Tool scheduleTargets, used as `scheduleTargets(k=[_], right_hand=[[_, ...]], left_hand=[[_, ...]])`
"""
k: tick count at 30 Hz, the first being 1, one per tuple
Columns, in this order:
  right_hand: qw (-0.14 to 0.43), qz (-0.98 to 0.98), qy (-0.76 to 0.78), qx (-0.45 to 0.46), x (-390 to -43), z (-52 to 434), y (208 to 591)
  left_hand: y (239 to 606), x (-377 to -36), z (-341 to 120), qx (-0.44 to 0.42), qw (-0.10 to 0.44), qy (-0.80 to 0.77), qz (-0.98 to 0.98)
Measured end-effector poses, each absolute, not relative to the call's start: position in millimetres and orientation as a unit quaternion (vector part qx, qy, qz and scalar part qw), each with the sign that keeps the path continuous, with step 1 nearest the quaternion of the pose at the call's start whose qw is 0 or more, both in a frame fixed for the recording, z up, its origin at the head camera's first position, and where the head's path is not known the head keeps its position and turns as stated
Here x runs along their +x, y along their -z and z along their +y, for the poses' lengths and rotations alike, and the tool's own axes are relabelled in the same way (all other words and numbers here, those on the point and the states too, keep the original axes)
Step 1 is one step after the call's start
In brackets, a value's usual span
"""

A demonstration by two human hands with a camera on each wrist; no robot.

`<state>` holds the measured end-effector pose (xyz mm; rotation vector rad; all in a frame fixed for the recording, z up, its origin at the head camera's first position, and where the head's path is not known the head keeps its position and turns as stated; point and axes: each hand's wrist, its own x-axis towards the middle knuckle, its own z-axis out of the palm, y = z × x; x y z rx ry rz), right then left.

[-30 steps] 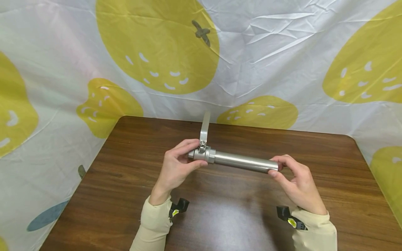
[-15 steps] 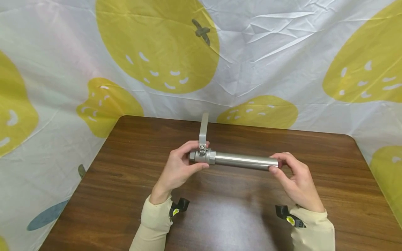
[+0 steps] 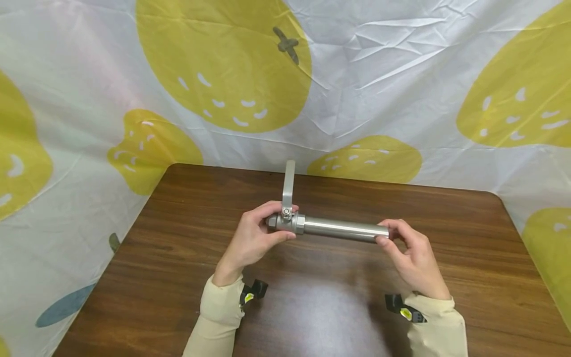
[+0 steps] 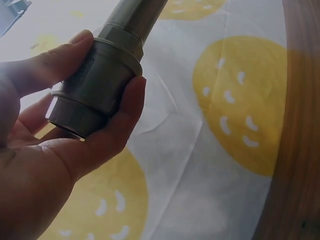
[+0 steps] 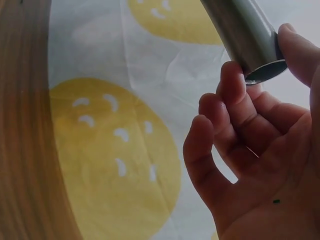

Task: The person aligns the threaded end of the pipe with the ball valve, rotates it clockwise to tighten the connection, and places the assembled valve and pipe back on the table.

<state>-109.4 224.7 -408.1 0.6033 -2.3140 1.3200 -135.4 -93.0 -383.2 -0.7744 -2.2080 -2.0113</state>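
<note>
Above the table, a metal ball valve (image 3: 285, 223) with a flat lever handle (image 3: 288, 186) is joined to a smooth steel pipe (image 3: 341, 229). My left hand (image 3: 252, 235) grips the valve body, thumb on the near side and fingers behind it. In the left wrist view the fingers wrap the valve body (image 4: 95, 85), and the handle is out of sight. My right hand (image 3: 412, 253) pinches the pipe's free end between thumb and fingers. The right wrist view shows the open rim of the pipe (image 5: 245, 35), with the other fingers loosely curled below it.
A brown wood-grain table (image 3: 178, 277) lies beneath both hands. White cloth with yellow fruit prints (image 3: 223, 64) hangs behind it and at both sides. Each wrist carries a small black camera mount on a cream sleeve (image 3: 437, 322).
The valve end has dipped slightly, leaving the pipe nearer level. My right hand and the pipe's free end have shifted a little to the left; both grips stay the same.
</note>
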Motion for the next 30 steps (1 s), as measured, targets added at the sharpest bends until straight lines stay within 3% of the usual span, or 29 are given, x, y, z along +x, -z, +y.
scheduleTargets(k=[15, 30], right_hand=[[0.111, -0.857, -0.495, 0.094, -134, 224, 451], [0.02, -0.898, -0.436, 0.06, -142, 233, 479]], left_hand=[[418, -158, -86, -0.171, -0.038, 0.583, -0.793], [452, -170, -73, -0.12, -0.06, 0.534, -0.835]])
